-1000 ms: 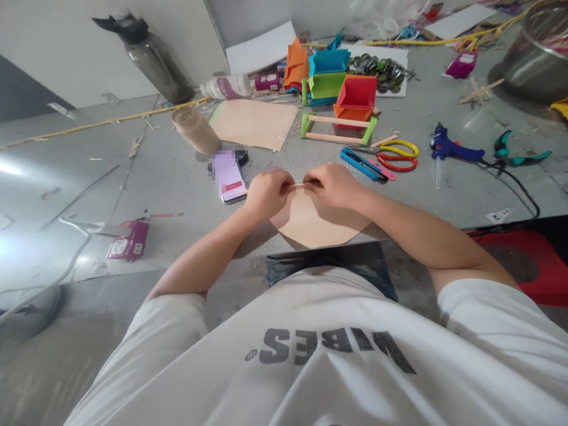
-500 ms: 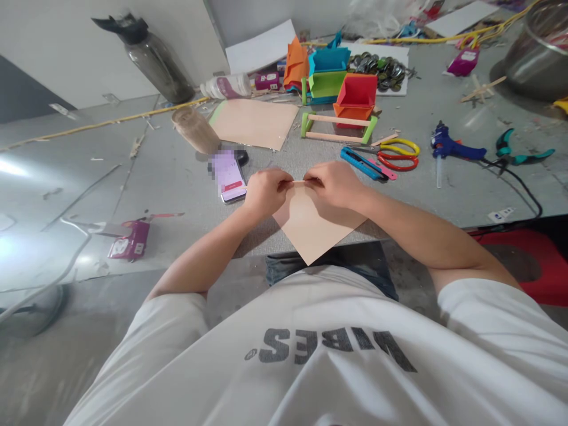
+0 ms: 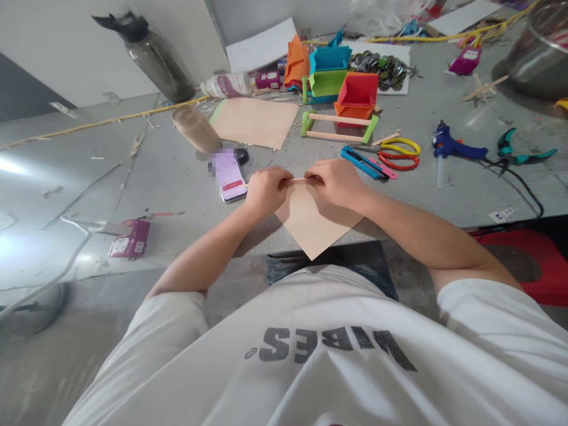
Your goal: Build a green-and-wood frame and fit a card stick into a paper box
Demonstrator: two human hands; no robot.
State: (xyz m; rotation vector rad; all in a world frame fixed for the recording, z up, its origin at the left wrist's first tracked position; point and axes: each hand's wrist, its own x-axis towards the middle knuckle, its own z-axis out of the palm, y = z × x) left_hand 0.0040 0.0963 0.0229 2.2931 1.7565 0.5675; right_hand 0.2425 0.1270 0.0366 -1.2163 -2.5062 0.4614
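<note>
Both hands pinch the far, rolled edge of a peach-coloured sheet of paper [image 3: 310, 228] at the table's near side. My left hand [image 3: 266, 189] is closed on the roll's left part, and a thin end of it pokes out beyond this hand, over the phone [image 3: 233, 177]. My right hand [image 3: 336, 182] is closed on the right part, its fingertips curled over the edge. A short stretch of the roll shows between the hands. One corner of the sheet points toward my body, past the table edge. The fingertips are partly hidden.
Beyond my right hand lie a blue cutter [image 3: 364, 164], scissors [image 3: 402, 155] and a glue gun [image 3: 457, 143]. Farther back are folded paper boxes [image 3: 357, 92], a stick frame [image 3: 339, 127] and another peach sheet [image 3: 255, 121]. A brown-filled bottle [image 3: 195, 127] stands left of it.
The sheet's near corner has drawn slightly away from my body as the edge is rolled a little further. Both hands keep their grip in nearly the same place.
</note>
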